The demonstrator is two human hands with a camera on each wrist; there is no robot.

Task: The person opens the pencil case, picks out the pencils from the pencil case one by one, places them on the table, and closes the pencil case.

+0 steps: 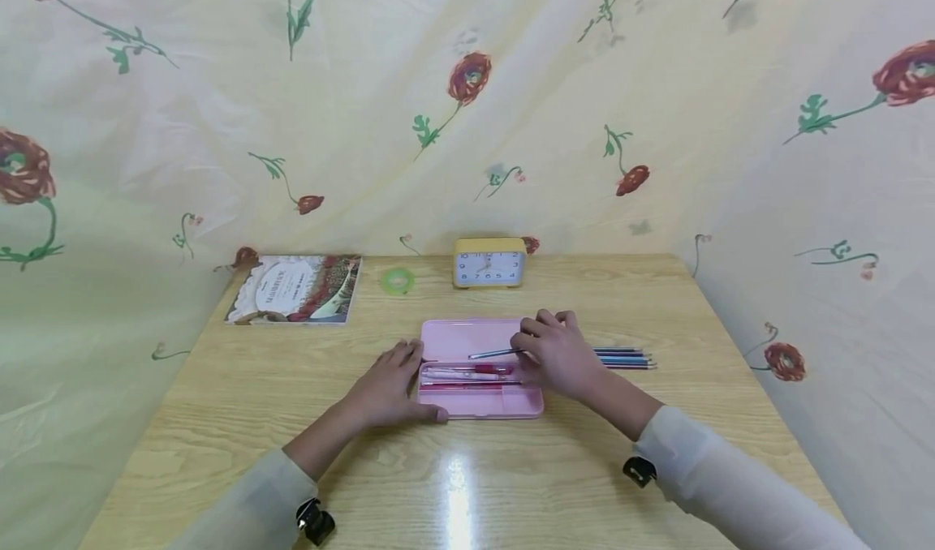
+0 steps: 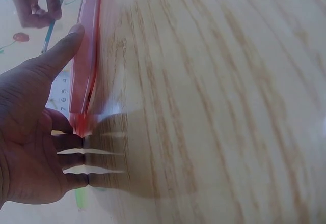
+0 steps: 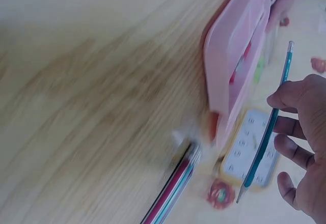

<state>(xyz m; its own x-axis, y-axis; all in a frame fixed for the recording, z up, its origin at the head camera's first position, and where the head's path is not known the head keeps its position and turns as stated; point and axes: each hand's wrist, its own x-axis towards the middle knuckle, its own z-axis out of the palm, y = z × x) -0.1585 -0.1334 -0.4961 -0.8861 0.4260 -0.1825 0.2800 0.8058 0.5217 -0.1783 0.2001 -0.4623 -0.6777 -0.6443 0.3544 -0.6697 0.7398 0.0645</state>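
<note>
A pink pencil case (image 1: 467, 406) lies on the table with its lid laid back, several pens (image 1: 456, 375) inside it. My left hand (image 1: 387, 388) steadies the left end, thumb along the front wall and the other fingers extended beside it; in the left wrist view the thumb (image 2: 63, 51) touches that wall. Above the case's right part, my right hand (image 1: 558, 355) pinches a teal pencil (image 3: 265, 140) between thumb and fingers, held in the air. Several more pencils (image 1: 621, 358) lie together on the table to the right of the case, partly hidden by the right hand.
A yellow clock (image 1: 488, 268) stands at the back of the table, behind the case. Left of it is a green roll of tape (image 1: 397, 290), and farther left a booklet (image 1: 288, 290). Flowered cloth (image 1: 365, 128) hangs behind and at both sides.
</note>
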